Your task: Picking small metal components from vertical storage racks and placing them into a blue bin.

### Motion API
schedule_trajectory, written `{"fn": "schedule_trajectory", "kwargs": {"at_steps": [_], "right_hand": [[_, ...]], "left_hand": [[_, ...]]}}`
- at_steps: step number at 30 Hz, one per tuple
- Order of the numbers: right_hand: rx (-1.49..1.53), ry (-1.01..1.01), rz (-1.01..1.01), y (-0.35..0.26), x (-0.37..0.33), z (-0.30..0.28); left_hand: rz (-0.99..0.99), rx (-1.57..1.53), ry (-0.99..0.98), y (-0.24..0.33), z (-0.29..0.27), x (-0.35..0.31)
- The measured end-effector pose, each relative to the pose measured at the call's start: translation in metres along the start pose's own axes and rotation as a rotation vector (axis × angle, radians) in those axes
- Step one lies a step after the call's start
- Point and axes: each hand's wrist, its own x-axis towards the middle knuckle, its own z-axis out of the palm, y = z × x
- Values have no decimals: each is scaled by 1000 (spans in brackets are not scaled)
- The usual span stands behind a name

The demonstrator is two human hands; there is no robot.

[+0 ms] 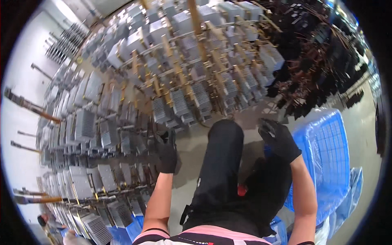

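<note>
Both hands wear black gloves. My left hand [166, 154] is raised beside the hanging racks on the left, its fingers pointing away from me and slightly apart, with nothing visible in it. Nearest to it are grey finned metal blocks that look like heat sinks [85, 124]; I cannot tell whether the fingertips touch any. Over on the right, my right hand [281, 141] reaches forward above my bent leg. Its fingers are stretched out and hold nothing that shows. Close to that wrist stands a blue plastic basket [342, 136] with clear plastic film inside.
More finned blocks [178, 102] hang in rows on a rack ahead, with an upright brownish pole [195, 18] among them. Dark parts [314, 69] hang in a dense cluster at the far right. Another person [51, 228] is partly visible at the lower left.
</note>
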Motion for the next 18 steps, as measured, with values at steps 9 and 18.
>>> {"fn": "schedule_trajectory", "kwargs": {"at_steps": [9,18], "right_hand": [[203,-80,137,42,12,62],[507,98,213,187,-10,82]], "left_hand": [[280,414,-67,-70,-37,90],[176,665,-355,-50,15,120]]}}
